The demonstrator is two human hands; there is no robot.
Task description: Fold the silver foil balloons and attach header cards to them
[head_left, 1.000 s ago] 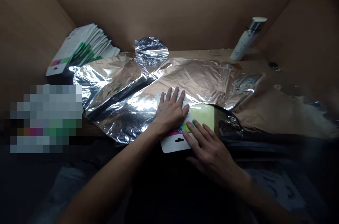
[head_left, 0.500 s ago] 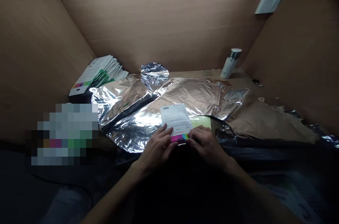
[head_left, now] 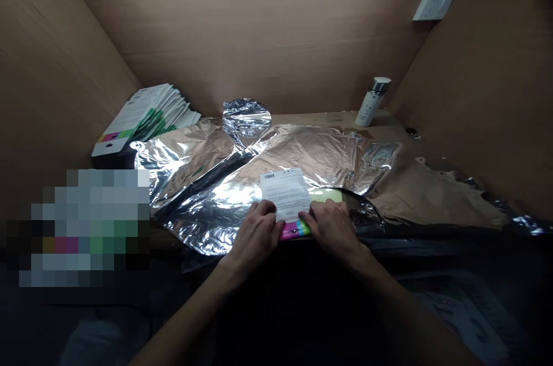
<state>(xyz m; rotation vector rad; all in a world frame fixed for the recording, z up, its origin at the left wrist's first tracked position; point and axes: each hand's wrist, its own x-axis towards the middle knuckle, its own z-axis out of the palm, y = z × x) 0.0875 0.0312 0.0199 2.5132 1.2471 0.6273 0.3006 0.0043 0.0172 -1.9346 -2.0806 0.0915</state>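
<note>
A flat white printed packet (head_left: 285, 193) with a barcode lies on crinkled silver foil (head_left: 216, 210). Pink, blue and green bands cross its near end. My left hand (head_left: 258, 230) grips the packet's left edge with curled fingers, its thumb by the pink band. At the right edge, my right hand (head_left: 330, 225) is closed, the thumb resting on the packet near the green band. Beside the packet, partly under my right hand, a pale yellow-green sheet (head_left: 326, 195) shows. The undersides of my fingers are hidden.
A fanned stack of similar packets (head_left: 142, 115) leans at the back left. A white flask (head_left: 372, 104) with a silver neck stands at the back right. A socket plate (head_left: 438, 0) is on the right wall. Wooden panels enclose the table; a blurred patch covers the lower left.
My fingers have curled more tightly at both packet edges, and my right thumb has moved up onto it. The coloured bands show more fully. The view has shifted slightly.
</note>
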